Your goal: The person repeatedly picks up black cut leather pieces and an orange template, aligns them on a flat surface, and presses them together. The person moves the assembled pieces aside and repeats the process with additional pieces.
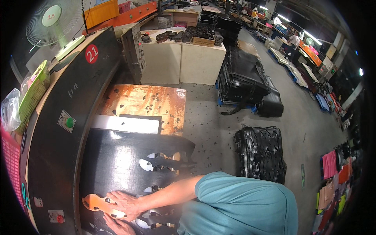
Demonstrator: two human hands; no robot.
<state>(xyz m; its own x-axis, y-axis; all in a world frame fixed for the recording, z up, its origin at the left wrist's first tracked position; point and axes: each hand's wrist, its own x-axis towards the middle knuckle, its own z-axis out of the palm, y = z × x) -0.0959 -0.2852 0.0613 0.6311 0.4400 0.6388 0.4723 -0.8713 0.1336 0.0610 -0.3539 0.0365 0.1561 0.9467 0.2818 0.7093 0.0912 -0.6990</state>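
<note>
An orange shaped cutting die [93, 202] lies on a black sheet [113, 164] spread over the machine's bed. My right hand [124, 204] lies on top of the die, fingers curled over its right part. At the bottom edge of the view, my left hand [117, 227] holds the die's lower edge and is partly cut off. The sheet has several shaped holes cut out of it [156, 162] beside my forearm.
The black press head [74, 113] with a green button [69, 122] and a red button [60, 219] runs along the left. A rusty orange board [149, 102] with scraps lies beyond the sheet. Black material stacks [260, 152] sit on the floor to the right, and a fan [51, 19] stands at the top left.
</note>
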